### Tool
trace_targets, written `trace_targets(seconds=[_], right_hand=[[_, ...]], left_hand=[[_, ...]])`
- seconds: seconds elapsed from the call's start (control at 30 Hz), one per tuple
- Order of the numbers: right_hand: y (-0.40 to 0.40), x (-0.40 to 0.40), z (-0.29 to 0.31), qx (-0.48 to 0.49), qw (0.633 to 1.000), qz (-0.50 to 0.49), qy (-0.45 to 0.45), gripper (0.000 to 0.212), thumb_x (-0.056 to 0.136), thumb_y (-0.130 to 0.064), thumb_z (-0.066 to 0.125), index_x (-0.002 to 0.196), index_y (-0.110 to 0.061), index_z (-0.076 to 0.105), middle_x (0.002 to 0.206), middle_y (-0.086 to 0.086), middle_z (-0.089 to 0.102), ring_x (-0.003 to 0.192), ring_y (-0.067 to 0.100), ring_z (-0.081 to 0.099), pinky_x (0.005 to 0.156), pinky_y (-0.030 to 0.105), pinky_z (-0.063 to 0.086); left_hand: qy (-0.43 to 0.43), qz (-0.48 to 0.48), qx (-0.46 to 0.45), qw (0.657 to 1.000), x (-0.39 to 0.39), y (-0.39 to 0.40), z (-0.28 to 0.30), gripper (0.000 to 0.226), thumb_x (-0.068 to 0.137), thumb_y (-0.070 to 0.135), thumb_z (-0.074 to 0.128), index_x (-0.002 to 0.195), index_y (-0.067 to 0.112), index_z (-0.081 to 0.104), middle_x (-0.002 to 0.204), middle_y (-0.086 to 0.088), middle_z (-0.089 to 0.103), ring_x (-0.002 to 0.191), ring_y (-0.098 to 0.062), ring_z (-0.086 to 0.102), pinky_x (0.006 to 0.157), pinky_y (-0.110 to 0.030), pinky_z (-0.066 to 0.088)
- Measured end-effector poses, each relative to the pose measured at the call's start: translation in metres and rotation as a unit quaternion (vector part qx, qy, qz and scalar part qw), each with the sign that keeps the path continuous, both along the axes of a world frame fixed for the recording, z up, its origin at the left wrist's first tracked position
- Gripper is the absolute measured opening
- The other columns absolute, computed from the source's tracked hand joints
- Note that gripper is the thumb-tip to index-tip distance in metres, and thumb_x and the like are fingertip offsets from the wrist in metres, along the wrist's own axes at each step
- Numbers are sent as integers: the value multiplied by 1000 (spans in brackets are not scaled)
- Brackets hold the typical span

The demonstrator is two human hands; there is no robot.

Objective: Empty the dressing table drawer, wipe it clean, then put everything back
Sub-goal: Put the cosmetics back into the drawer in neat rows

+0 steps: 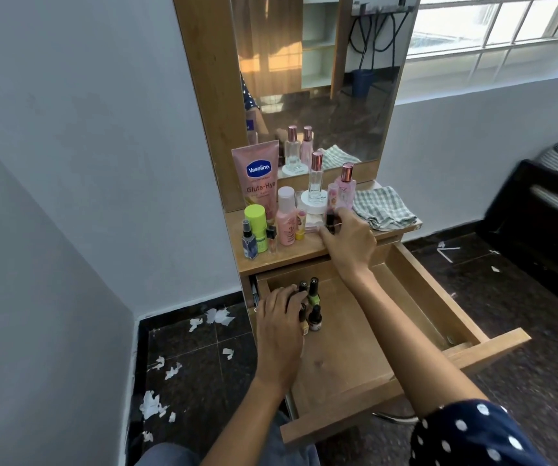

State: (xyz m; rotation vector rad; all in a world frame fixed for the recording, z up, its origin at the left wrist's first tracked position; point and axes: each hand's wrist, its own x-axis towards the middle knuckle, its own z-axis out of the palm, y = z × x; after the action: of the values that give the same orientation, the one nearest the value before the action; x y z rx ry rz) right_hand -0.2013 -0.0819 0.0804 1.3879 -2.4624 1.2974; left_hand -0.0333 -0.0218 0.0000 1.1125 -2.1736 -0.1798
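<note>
Head cam: "Vaseline Gluta-Hya" tube [260, 176]; L fingers [291, 297] round polish bottles [311, 302]; R fingers [338, 227] pinching dark bottle [330, 220].

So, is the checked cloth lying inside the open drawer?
No, the checked cloth lies folded on the dressing table top, beside the bottles, not in the drawer.
</note>
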Motion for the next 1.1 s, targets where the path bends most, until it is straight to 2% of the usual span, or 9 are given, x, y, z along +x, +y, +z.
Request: trace_targets(seconds=[0.07,0.2,0.3,0.37,0.47,0.6,0.8,0.93,1.1], right_hand=[[13,-5,2,-23,1000,9,-3,20,80,-29,75,91,-14,67,89,2,72,80,17,65,63,22,42],[54,-14,-12,-44,995,75,-54,22,70,-27,84,82,-14,71,80,-5,72,74,5,66,67,15,48],[74,-20,-37,9,991,101,-87,23,64,-29,88,74,-18,71,71,-7,71,70,6,68,67,25,55],[78,-20,-51,61,986,109,-114,22,62,-26,88,68,-17,68,65,-5,70,67,12,68,63,32,55],[76,-14,-64,142,969,126,-157,18,68,-17,85,69,-12,68,69,0,69,71,19,66,62,29,50],[71,-2,-74,223,958,137,-120,14,77,-11,77,89,-7,71,89,8,69,87,21,63,76,30,50],[72,-1,-79,251,941,188,-125,24,69,11,70,90,-2,70,78,6,65,74,16,63,75,25,54],[69,1,-85,261,941,192,-97,25,64,3,75,87,-7,71,84,10,68,79,24,67,77,37,56],[67,5,-87,268,942,190,-67,23,65,-3,77,86,-9,70,85,9,66,79,26,64,73,39,55]], left_hand=[[5,-4,7,1000,0,-1,0,42,74,3,58,115,8,64,119,-9,62,114,-26,56,94,-47,46],[2,-4,20,1000,0,1,4,45,73,5,50,116,9,63,121,-8,61,116,-25,54,94,-47,45],[10,-2,25,1000,1,3,8,43,81,14,39,116,9,63,121,-7,61,117,-24,53,97,-46,44],[13,-3,23,1000,1,4,9,45,82,14,35,116,9,63,120,-7,61,116,-24,53,97,-45,44],[14,-2,24,1000,1,4,8,43,81,8,40,117,9,63,121,-7,60,117,-23,52,98,-45,43],[7,-1,30,1000,1,6,6,44,78,6,45,118,11,62,123,-6,59,119,-22,51,100,-44,41],[5,8,32,999,1,5,4,43,80,3,45,118,11,62,123,-5,59,120,-22,51,101,-43,41],[0,6,30,1000,1,4,3,43,78,1,48,118,11,62,123,-5,59,120,-22,51,100,-43,42],[4,10,29,1000,0,3,0,39,82,1,52,118,12,62,123,-5,60,119,-22,51,99,-42,42]])
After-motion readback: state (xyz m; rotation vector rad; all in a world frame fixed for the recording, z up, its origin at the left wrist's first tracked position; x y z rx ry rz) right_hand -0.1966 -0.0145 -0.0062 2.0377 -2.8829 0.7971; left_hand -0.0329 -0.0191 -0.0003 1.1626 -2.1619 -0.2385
